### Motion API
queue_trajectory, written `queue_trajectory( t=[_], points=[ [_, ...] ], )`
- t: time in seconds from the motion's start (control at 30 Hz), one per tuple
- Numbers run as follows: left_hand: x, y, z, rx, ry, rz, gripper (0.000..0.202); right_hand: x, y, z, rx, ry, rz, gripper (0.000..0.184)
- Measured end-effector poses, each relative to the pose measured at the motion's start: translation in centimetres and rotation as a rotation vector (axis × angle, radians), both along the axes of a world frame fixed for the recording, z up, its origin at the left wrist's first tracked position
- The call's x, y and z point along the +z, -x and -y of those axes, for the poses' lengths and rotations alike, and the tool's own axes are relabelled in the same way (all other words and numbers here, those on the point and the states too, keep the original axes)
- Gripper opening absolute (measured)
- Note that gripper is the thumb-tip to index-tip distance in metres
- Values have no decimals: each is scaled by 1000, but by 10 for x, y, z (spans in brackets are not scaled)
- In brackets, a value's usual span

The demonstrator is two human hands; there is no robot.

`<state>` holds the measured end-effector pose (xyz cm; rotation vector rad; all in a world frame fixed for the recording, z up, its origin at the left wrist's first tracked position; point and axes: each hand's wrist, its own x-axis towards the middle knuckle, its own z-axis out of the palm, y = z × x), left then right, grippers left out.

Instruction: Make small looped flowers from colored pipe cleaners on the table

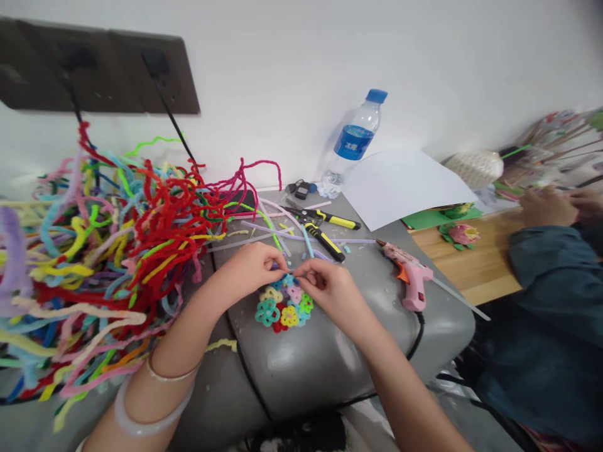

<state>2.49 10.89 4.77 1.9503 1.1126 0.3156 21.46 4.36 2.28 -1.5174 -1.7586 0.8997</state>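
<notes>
My left hand [252, 267] and my right hand [330, 285] meet over the grey surface, each closed in a pinch. Between their fingertips is a small blue pipe-cleaner flower [287, 281], partly hidden by the fingers. It sits at the far edge of a cluster of pipe-cleaner flowers, among them a teal one [267, 312], a yellow one [289, 316] and a green one [306, 304]. Whether the blue flower is joined to the others I cannot tell. Beyond the hands lie pliers with black and yellow handles [325, 242] and loose pipe cleaners.
A big heap of pipe cleaners [155, 226] spreads along the left. To the right lies a pink glue gun [412, 276] with its cord trailing forward. A water bottle [353, 141] and white paper [405, 185] are by the wall. Another person's sleeve [541, 257] is far right.
</notes>
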Motion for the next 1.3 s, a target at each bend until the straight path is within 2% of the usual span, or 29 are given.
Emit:
queue_trajectory(
  t=[0.27, 1.3],
  points=[
    [-1, -1, 1, 2, -15, -14, 14, 5, 2, 3, 17, -84, 126, 10],
    [6, -1, 1, 11, -20, -32, 15, 9, 5, 7, -8, -78, 229, 11]
  ],
)
